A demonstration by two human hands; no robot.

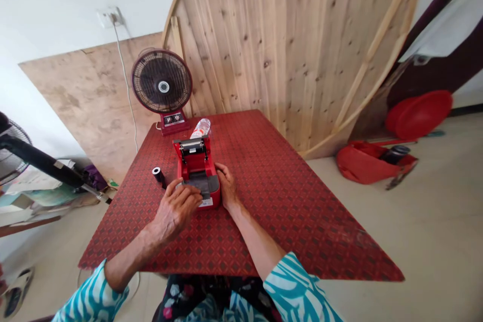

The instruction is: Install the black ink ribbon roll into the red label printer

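Observation:
A small red thermal printer stands on the red patterned table, its lid raised towards the back and a black-and-silver roller mechanism showing. My left hand lies with its fingers spread over the grey inner part of the printer. My right hand curls against the printer's right side near the front. A black roll stands on the table just left of my left hand, apart from it. Behind the raised lid lies a clear plastic bottle, untouched.
A red-and-black desk fan stands beyond the far table corner, in front of wooden boards. A red bag and a red basin are on the floor to the right. A standing fan's dark pole intrudes at the left.

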